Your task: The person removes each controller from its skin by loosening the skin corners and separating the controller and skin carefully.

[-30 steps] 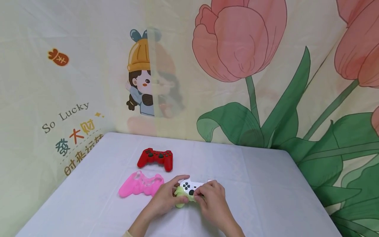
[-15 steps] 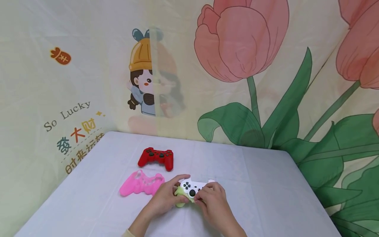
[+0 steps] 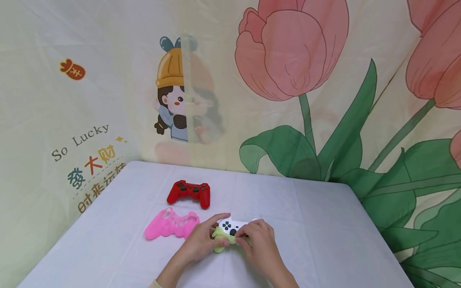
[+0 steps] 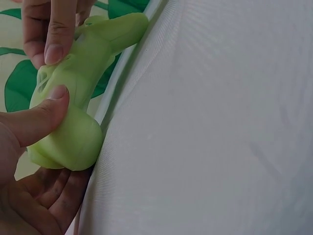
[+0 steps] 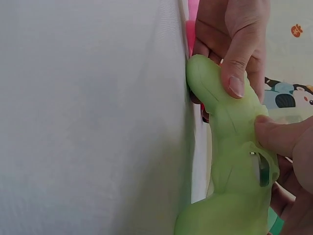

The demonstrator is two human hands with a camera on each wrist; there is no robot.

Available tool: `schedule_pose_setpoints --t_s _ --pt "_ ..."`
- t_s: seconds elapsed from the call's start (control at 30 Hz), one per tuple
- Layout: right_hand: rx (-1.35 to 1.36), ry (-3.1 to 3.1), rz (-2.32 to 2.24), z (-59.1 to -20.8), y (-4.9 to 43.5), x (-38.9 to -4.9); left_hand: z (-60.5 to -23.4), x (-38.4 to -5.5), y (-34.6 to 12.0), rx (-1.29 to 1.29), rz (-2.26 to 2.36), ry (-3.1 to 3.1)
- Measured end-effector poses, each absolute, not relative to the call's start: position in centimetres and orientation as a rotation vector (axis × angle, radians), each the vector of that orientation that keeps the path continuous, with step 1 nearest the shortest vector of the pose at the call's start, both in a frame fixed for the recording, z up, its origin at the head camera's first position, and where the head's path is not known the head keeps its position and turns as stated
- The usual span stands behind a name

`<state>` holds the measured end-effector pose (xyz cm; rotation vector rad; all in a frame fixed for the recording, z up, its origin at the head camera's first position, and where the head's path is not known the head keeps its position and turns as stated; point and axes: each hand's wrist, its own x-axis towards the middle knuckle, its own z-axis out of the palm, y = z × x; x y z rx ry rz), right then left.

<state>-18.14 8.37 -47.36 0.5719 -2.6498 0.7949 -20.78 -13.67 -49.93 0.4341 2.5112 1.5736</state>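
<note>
A white game controller point(image 3: 234, 222) with dark buttons sits partly inside a light green, stretchy controller skin point(image 4: 73, 142). My left hand point(image 3: 199, 242) grips its left handle through the skin, the thumb lying on the front and the other fingers behind. With thumb and fingertips, my right hand point(image 3: 261, 244) pinches the skin's edge near the middle of the controller's face, beside a dark thumbstick. In the right wrist view the green skin point(image 5: 230, 132) covers the side facing the person, and a hole in it shows a dark part. My right hand hides the controller's right part in the head view.
A red game controller point(image 3: 173, 195) lies farther back on the white-covered table point(image 3: 324, 232). A pink controller skin point(image 3: 156, 229) lies just left of my left hand. Behind the table hangs a printed cloth point(image 3: 216, 152) with tulips.
Over the last half second my right hand has shifted slightly up and left with the pinched edge, which sits a little higher against the thumbstick. My left hand keeps its grip.
</note>
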Motion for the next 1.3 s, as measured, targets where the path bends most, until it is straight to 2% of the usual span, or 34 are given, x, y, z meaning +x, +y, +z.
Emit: schedule_pose_setpoints --t_s 0.4,1.0,1.3 --pt "0.532 -2.630 0.914 -47.4 9.5 -18.6 -50.0 -20.8 -13.6 0.410 1.573 2.501" --pt "0.344 -2.787 1.131 -47.9 13.8 -18.4 -49.9 -20.5 -13.4 0.430 1.598 2.493" --pt "0.410 -2.825 1.216 -48.5 13.9 -18.1 -50.0 -20.5 -13.6 0.450 1.571 2.498"
